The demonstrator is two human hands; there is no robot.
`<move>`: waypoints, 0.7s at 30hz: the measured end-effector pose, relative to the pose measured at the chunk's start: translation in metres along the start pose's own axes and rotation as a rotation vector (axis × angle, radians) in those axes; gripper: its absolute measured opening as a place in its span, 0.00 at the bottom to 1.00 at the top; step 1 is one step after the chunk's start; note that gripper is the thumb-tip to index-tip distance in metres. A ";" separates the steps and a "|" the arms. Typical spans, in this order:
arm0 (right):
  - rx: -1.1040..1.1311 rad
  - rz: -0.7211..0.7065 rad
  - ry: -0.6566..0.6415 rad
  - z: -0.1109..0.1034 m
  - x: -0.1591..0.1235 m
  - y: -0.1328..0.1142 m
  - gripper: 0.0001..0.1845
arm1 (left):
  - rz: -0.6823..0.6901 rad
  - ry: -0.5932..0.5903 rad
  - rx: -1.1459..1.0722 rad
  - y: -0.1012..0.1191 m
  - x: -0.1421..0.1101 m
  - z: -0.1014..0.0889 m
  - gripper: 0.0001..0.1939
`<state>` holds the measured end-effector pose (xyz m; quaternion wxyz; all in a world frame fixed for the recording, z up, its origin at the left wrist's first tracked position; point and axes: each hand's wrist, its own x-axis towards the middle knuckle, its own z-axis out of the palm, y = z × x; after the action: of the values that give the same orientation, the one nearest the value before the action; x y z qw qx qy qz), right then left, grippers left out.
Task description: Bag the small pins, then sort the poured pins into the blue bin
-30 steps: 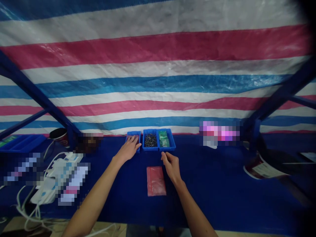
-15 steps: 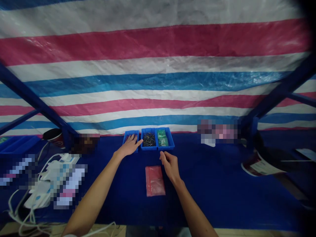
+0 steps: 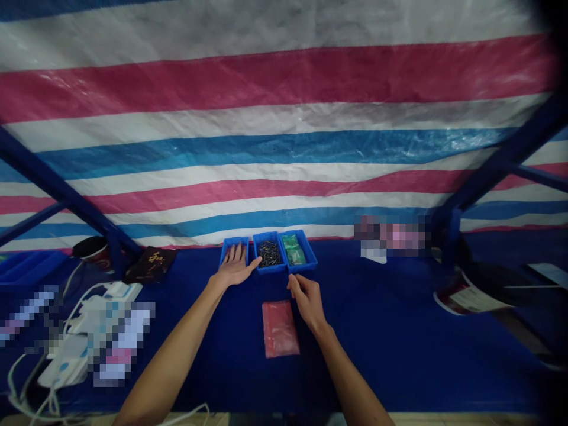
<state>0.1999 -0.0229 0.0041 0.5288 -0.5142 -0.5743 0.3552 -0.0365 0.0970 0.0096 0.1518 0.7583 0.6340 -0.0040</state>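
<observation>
My left hand [image 3: 235,266] lies palm down with its fingers spread over the left blue bin [image 3: 227,244]; what the bin holds is covered by them. Beside it stands the middle blue bin [image 3: 276,269], filled with dark metal screws or similar fasteners [image 3: 268,253]. Green packets [image 3: 293,249] lie in the right blue bin [image 3: 312,260]. My right hand [image 3: 307,299] rests closed on the table, fingers curled, with nothing visible in them. Just left of that hand, a flat red zip bag [image 3: 280,328] lies on the table.
White power strips [image 3: 71,355] with trailing cables occupy the left side. A dark packet [image 3: 151,264], a dark cup [image 3: 93,251] and another blue tray [image 3: 31,269] are behind them. A large dark tub [image 3: 474,293] stands at right. Striped sheeting [image 3: 284,142] hangs behind the blue table [image 3: 390,343].
My left hand has drawn slightly toward me and its fingers are spread wider. The right bin sits turned slightly. My right hand and the red bag stay about where they were.
</observation>
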 end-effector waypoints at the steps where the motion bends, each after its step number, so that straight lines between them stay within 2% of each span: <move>1: 0.007 0.002 -0.001 0.000 0.000 0.000 0.27 | -0.004 0.000 -0.005 0.000 0.000 -0.001 0.51; 5: 0.053 0.024 0.009 0.000 0.001 0.002 0.26 | -0.020 -0.020 -0.064 -0.001 0.001 -0.006 0.49; 9: 0.123 0.047 0.012 0.001 0.001 0.004 0.27 | -0.017 0.005 -0.150 -0.003 0.005 -0.019 0.41; 14: 0.164 0.069 0.026 0.001 0.000 0.005 0.28 | 0.207 0.092 -0.087 -0.018 0.007 -0.040 0.28; 17: 0.173 0.076 0.037 0.001 0.000 0.005 0.28 | 0.296 0.017 0.040 -0.023 0.005 -0.048 0.27; 19: 0.174 0.071 0.040 0.001 0.000 0.004 0.28 | 0.288 -0.033 0.093 -0.020 0.004 -0.048 0.30; 21: 0.176 0.061 0.030 0.000 0.000 0.003 0.28 | 0.259 -0.049 0.122 -0.014 0.002 -0.047 0.28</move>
<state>0.2004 -0.0217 0.0010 0.5696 -0.4881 -0.5170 0.4124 -0.0586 0.1123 0.0510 0.1201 0.8413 0.5254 -0.0412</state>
